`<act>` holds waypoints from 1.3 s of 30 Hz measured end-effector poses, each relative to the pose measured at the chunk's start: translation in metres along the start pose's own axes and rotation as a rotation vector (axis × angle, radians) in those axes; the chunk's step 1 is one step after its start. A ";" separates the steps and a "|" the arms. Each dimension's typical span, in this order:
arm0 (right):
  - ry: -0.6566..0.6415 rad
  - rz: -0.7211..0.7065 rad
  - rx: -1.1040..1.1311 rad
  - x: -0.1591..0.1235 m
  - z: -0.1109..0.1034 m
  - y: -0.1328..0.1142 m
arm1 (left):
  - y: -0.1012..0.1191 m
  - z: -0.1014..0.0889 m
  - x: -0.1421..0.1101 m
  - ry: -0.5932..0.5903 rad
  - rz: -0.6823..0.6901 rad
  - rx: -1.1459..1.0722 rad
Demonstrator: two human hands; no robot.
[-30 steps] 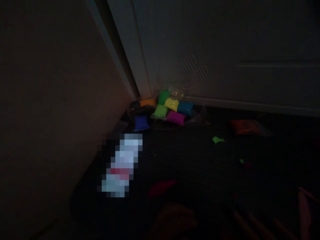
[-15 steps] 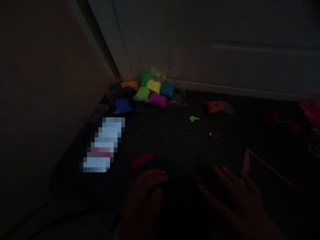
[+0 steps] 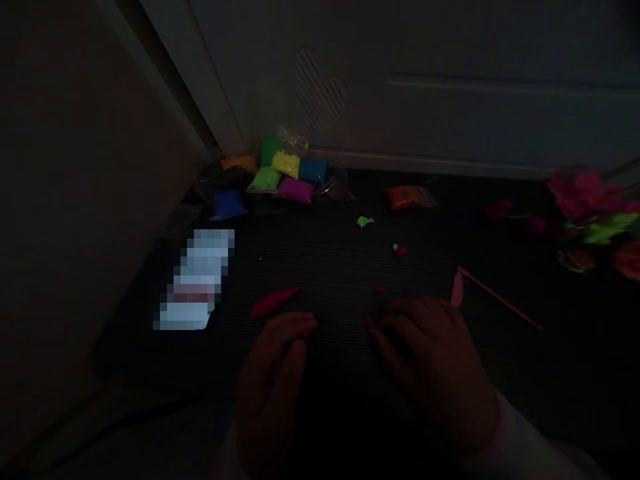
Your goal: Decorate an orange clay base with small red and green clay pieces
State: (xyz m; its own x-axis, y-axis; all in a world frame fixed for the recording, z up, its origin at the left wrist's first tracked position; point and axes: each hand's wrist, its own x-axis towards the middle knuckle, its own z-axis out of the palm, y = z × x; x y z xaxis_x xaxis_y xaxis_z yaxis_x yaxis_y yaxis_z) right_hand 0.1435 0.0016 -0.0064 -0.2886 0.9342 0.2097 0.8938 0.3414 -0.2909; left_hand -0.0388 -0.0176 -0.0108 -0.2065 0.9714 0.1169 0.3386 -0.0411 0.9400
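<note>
My right hand (image 3: 430,360) is curled palm-down over the dark table, its thumb and fingertips closed around a small red piece of clay (image 3: 369,321) whose end pokes out. Just beyond lies a tiny red clay bit (image 3: 379,291). My left hand (image 3: 275,373) rests on its side, fingers bent and thumb apart, with nothing in it. Near its fingertips is a pointed pink-red clay piece (image 3: 274,303). To the right of my right hand, a thin pink stick (image 3: 500,299) with a flat pink piece (image 3: 457,288) at its end lies on the table. Dim light blurs details.
Several colored clay packets (image 3: 295,190) are piled at the back left, and an orange packet (image 3: 406,197) lies apart. A lit, pixelated phone-like slab (image 3: 197,280) is at left. Green clay bits (image 3: 365,221) and pink flowers (image 3: 580,197) lie further off. A white panel (image 3: 450,120) stands behind.
My right hand has gone from spread fingers to curled ones, closing on the small red clay piece. My left hand keeps much the same pose. The view has shifted right.
</note>
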 end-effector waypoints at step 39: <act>-0.123 -0.136 -0.197 -0.033 0.000 0.007 | -0.003 -0.001 -0.002 -0.061 0.048 -0.037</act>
State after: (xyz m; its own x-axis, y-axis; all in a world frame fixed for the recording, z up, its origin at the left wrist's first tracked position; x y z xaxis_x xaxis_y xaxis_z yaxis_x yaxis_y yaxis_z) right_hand 0.1589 -0.0264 -0.0156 -0.4398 0.8906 0.1158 0.8898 0.4496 -0.0782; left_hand -0.0408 -0.0197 -0.0138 -0.1339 0.9806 0.1434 0.3122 -0.0956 0.9452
